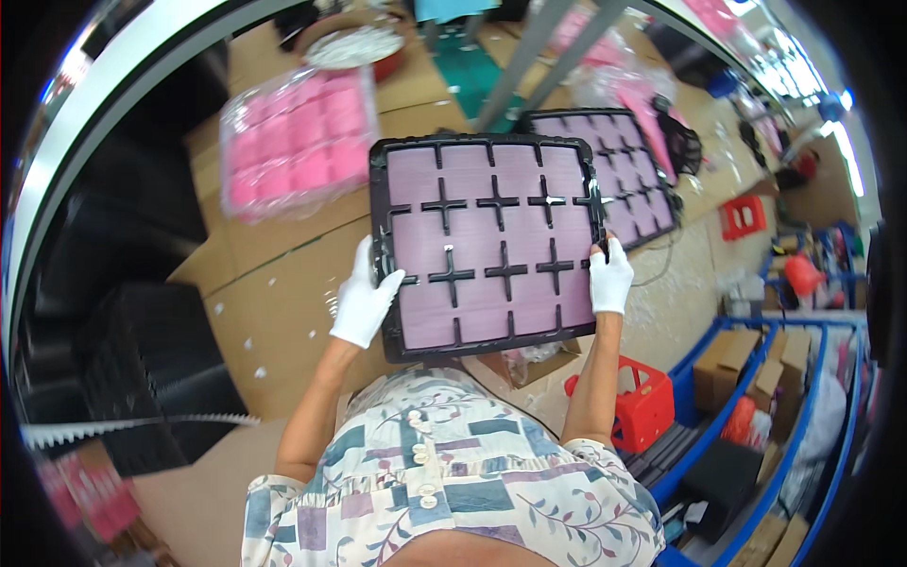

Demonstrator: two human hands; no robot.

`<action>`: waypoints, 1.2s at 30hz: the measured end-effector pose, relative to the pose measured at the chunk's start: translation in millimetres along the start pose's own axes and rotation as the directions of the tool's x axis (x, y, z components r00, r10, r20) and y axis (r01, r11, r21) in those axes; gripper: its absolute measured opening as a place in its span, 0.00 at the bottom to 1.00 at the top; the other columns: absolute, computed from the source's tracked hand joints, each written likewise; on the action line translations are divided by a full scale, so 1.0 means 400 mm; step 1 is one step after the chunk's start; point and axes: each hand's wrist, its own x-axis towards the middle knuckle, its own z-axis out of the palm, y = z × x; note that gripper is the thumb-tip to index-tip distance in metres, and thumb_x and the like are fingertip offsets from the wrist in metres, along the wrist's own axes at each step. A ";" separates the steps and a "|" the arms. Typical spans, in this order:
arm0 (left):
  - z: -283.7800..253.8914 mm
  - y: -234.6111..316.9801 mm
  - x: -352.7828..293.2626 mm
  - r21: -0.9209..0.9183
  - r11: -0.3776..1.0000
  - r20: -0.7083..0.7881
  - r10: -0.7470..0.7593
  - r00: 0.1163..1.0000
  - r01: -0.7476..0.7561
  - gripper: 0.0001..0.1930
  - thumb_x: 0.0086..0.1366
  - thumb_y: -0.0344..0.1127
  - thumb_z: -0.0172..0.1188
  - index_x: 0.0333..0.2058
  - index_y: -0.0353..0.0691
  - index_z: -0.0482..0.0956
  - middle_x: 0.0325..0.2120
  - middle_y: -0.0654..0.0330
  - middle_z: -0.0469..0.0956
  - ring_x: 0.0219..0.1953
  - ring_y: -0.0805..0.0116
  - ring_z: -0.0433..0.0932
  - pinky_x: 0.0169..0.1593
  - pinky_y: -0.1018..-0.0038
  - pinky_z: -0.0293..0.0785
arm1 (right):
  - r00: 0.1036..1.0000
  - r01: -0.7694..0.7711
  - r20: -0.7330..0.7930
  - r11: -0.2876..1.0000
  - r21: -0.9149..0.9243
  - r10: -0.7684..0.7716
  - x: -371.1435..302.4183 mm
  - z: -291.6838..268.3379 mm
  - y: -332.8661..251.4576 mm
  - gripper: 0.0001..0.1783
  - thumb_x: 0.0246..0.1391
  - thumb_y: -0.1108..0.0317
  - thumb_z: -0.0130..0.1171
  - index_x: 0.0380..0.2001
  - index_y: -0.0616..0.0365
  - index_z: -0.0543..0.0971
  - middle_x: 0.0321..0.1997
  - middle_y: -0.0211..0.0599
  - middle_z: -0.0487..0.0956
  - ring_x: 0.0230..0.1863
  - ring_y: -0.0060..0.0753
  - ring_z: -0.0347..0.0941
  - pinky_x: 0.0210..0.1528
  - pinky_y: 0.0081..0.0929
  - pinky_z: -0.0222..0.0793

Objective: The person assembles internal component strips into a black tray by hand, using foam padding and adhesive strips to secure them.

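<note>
Between my hands I hold up a black plastic tray (505,271), its cross-shaped dividers standing over a pale purple base. My left hand (363,300), in a white glove with bare fingertips, grips its left edge with the thumb over the rim. On the opposite edge, my right hand (610,275) wears a like glove and closes round the rim. The undersides of both hands' grips are hidden by the tray. Behind it to the right lies a second black tray (635,168) of the same kind, partly covered by the held one.
A plastic-wrapped pink block pack (300,142) lies on the cardboard-covered table (274,283). Beyond it stands a round brown basin (354,47) with white contents. Black crates (156,369) are stacked at left. A red stool (645,406) and blue bins (699,378) with boxes stand at right.
</note>
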 end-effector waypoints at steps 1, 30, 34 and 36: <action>0.053 0.044 0.039 0.150 0.986 0.081 -0.091 0.993 0.078 0.38 0.61 0.43 0.61 0.65 0.41 0.52 0.34 0.43 0.80 0.33 0.46 0.81 0.39 0.58 0.75 | 1.000 -0.029 0.002 0.998 -0.060 0.029 0.041 -0.042 0.036 0.18 0.53 0.67 0.57 0.47 0.62 0.76 0.39 0.55 0.79 0.42 0.56 0.76 0.46 0.42 0.70; 0.623 0.307 0.301 0.485 0.857 0.353 -0.013 0.935 -0.171 0.40 0.66 0.55 0.51 0.59 0.21 0.52 0.25 0.43 0.79 0.27 0.45 0.80 0.32 0.56 0.76 | 0.992 -0.041 0.088 0.905 -0.423 0.085 0.732 0.018 0.535 0.23 0.54 0.64 0.47 0.54 0.49 0.76 0.44 0.58 0.78 0.46 0.61 0.75 0.51 0.46 0.69; 0.567 0.279 0.263 0.242 0.964 0.258 0.045 0.965 -0.110 0.28 0.60 0.47 0.56 0.51 0.35 0.57 0.28 0.37 0.77 0.33 0.37 0.77 0.38 0.48 0.72 | 0.987 0.141 -0.010 0.893 -0.428 -0.161 0.736 0.083 0.537 0.20 0.52 0.65 0.51 0.47 0.63 0.77 0.39 0.59 0.78 0.36 0.59 0.74 0.42 0.47 0.70; 0.532 0.186 0.184 0.151 0.963 0.204 0.191 0.960 -0.224 0.35 0.62 0.44 0.57 0.62 0.37 0.53 0.32 0.44 0.78 0.35 0.42 0.78 0.39 0.53 0.73 | 0.828 0.466 -0.311 0.881 -0.083 -0.467 0.663 0.101 0.435 0.14 0.61 0.73 0.50 0.48 0.69 0.75 0.41 0.54 0.79 0.38 0.50 0.76 0.45 0.41 0.72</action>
